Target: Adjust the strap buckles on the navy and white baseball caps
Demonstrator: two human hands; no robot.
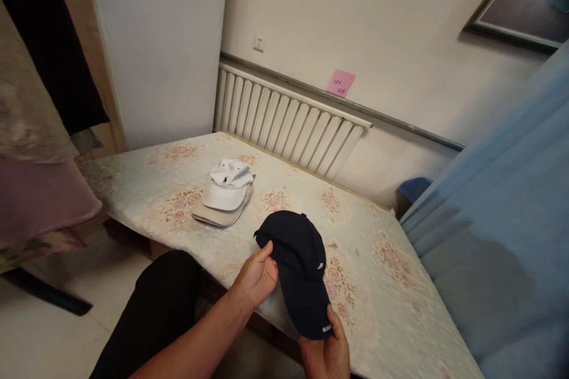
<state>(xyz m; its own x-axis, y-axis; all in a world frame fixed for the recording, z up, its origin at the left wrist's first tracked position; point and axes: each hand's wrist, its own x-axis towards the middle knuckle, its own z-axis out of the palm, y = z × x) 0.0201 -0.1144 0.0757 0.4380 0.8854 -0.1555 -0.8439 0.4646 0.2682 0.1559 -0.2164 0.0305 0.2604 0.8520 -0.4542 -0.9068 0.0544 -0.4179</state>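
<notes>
A dark navy baseball cap point(296, 254) is held up in front of me, above the near edge of the bed. Its brim points down and to the right, with small white lettering at the brim's edge and a small light logo on the crown. My left hand point(258, 275) grips the cap's left side, thumb on top. The brim's front end is pinched by my right hand point(329, 346), its other fingers underneath and partly hidden. Farther left, a white baseball cap point(226, 186) with a small dark emblem lies on top of a beige cap point(211, 216).
The caps lie on a flat surface covered in pale floral cloth point(382, 320). Behind it, a white radiator point(284, 118) lines the wall below a pink note point(341, 83). A blue curtain point(502, 219) hangs at right. Draped clothes point(40, 189) are at left; my knee point(166, 284) shows below.
</notes>
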